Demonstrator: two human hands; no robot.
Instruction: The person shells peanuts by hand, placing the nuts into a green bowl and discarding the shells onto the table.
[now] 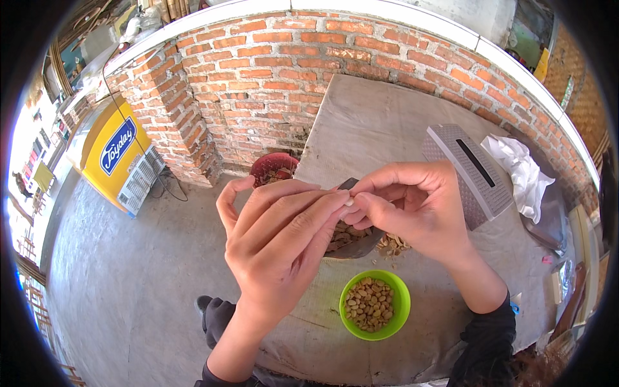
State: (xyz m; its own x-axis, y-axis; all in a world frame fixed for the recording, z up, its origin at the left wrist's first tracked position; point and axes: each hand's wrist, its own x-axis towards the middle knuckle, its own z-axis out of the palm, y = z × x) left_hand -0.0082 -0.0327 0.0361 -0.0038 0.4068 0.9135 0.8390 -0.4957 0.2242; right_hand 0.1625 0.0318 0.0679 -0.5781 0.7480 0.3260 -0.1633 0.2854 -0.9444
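Note:
My left hand (278,237) and my right hand (416,208) meet at the fingertips, pinching a small pale seed (349,201) between them. Part of the seed is hidden by the fingers. Just beneath the hands stands a dark bowl (360,249) holding brown husks (346,234), partly covered from view. Loose husks (392,245) lie beside it on the cloth-like table cover (309,319). Closer to me, a bright green bowl (405,309) contains many tan, shelled seeds (369,304).
A red basin (271,162) with scraps is behind my left hand. On the right are a patterned tissue box (466,169) and a crumpled white plastic bag (520,169). A brick wall (271,87) bounds the far side; a yellow Joyday freezer (111,150) stands left.

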